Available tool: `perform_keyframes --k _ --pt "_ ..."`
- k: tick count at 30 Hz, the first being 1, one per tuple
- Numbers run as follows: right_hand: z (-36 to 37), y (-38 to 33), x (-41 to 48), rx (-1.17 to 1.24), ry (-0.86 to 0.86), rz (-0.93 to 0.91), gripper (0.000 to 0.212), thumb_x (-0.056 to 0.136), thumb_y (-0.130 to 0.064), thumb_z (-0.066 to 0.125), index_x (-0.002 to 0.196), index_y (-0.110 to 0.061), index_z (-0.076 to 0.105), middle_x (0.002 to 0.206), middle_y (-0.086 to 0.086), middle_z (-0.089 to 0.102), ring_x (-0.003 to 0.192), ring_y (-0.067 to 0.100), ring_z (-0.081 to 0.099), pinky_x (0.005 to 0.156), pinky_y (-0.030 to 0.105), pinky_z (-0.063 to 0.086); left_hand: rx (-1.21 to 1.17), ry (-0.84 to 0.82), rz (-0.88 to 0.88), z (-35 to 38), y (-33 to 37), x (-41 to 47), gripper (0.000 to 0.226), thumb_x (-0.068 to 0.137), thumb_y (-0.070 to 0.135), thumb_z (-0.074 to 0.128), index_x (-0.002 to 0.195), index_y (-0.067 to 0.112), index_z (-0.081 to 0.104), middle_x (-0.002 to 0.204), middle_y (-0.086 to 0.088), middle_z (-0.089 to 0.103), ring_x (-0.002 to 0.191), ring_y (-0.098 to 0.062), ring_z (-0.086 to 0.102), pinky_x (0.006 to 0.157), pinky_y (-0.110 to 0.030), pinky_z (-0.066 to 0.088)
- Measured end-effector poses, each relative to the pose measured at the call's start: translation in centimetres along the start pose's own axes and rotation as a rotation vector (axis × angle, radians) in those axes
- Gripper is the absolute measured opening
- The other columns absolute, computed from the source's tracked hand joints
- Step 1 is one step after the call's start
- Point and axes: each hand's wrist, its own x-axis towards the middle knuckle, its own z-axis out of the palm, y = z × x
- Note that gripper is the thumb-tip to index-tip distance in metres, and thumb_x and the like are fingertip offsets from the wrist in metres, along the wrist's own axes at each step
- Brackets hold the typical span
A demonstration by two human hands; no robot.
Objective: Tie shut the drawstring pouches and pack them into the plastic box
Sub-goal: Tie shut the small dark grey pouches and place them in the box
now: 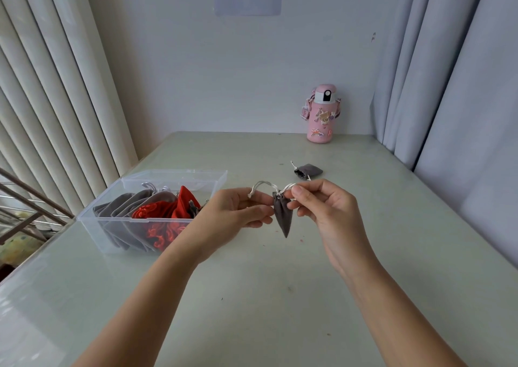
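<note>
- Left grip (235, 212) and right grip (322, 206) each pinch a cord (262, 184); the grey pouch (282, 215) hangs between, over the desk (280, 296).
- An uneven pull may slip one cord free, leaving it untied.

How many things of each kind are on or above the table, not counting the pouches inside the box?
Grey pouches: 2, the held pouch and the loose pouch
Plastic box: 1
Pink bottle: 1
Total: 4
</note>
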Motion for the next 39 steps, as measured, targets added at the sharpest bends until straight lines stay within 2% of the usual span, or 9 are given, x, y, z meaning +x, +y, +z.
perform_keyframes --k 3,9,14,20,24,28,30,35,39 --pt "0.0 0.1 0.0 -0.054 -0.014 -0.018 0.003 0.086 -0.005 0.065 0.083 -0.005 0.067 0.079 0.006 0.074 0.068 0.015 0.065 0.063 0.021 0.049 0.011 0.009 -0.003 -0.2 0.0 0.1 0.018 0.094 0.014 0.048 0.095 0.010 0.066 0.084 -0.002 0.072 0.083 -0.015 0.066 0.085 -0.032 0.052" --pt "0.2 0.4 -0.1 -0.177 -0.063 -0.060 0.008 0.085 -0.005 0.068 0.078 -0.010 0.067 0.075 0.004 0.073 0.065 0.012 0.065 0.061 0.018 0.047 -0.011 0.147 0.007 0.4 -0.1 0.2 0.061 0.099 0.045 0.025 0.082 0.002 0.066 0.079 -0.013 0.068 0.075 -0.022 0.065 0.080 -0.034 0.052" --pt "0.1 0.5 -0.1 -0.213 -0.092 -0.067 0.005 0.085 -0.006 0.068 0.080 -0.006 0.067 0.078 0.008 0.073 0.067 0.014 0.066 0.061 0.018 0.047 0.045 0.229 0.053 0.2 -0.5 0.6 0.039 0.099 0.022 0.044 0.071 0.007 0.065 0.063 -0.003 0.061 0.059 -0.011 0.059 0.074 -0.031 0.052" --pt "0.0 0.1 0.0 -0.037 -0.050 0.015 0.004 0.086 -0.002 0.064 0.083 -0.003 0.067 0.082 0.011 0.074 0.070 0.016 0.066 0.067 0.023 0.052 -0.046 0.134 0.080 0.1 -0.4 0.4 0.013 0.089 0.008 0.059 0.089 0.011 0.072 0.059 0.002 0.062 0.059 -0.010 0.062 0.068 -0.019 0.055" --pt "0.0 -0.1 -0.1 -0.014 -0.065 0.017 0.006 0.084 -0.001 0.065 0.080 -0.005 0.067 0.081 0.011 0.073 0.073 0.018 0.066 0.069 0.023 0.052 -0.066 0.112 0.083 0.1 -0.4 0.4 0.009 0.085 0.010 0.063 0.089 0.009 0.071 0.069 -0.005 0.069 0.068 -0.015 0.067 0.076 -0.022 0.055" --pt "0.0 0.0 -0.2 -0.057 -0.105 0.015 0.008 0.082 -0.002 0.068 0.077 -0.008 0.069 0.078 0.007 0.072 0.073 0.013 0.064 0.073 0.021 0.050 0.006 0.148 0.107 0.0 -0.6 0.4 0.020 0.073 0.025 0.071 0.088 0.014 0.076 0.103 0.000 0.071 0.097 -0.001 0.064 0.090 -0.022 0.047" --pt "0.0 0.0 -0.1 -0.057 -0.128 0.014 0.007 0.081 -0.001 0.068 0.077 -0.007 0.069 0.083 0.007 0.074 0.077 0.013 0.066 0.077 0.022 0.050 0.036 0.126 0.132 -0.2 -0.5 0.4 0.023 0.068 0.028 0.072 0.086 0.014 0.077 0.113 0.006 0.068 0.104 0.002 0.061 0.088 -0.017 0.046" --pt "-0.1 -0.2 0.0 0.088 -0.189 0.065 0.006 0.068 -0.013 0.072 0.073 -0.010 0.073 0.090 0.007 0.072 0.089 0.018 0.067 0.084 0.025 0.049 -0.055 0.060 0.180 0.3 -0.1 -0.1 0.012 0.072 0.010 0.072 0.082 0.002 0.074 0.100 -0.001 0.074 0.097 -0.012 0.068 0.082 -0.015 0.049" --pt "-0.2 -0.6 0.1 0.262 -0.222 0.130 0.007 0.063 -0.015 0.072 0.067 -0.008 0.073 0.091 0.010 0.073 0.089 0.016 0.068 0.074 0.018 0.050 -0.134 0.123 0.175 0.5 0.4 -0.2 0.016 0.067 0.011 0.073 0.082 0.004 0.074 0.089 -0.006 0.075 0.090 -0.015 0.071 0.077 -0.016 0.051"
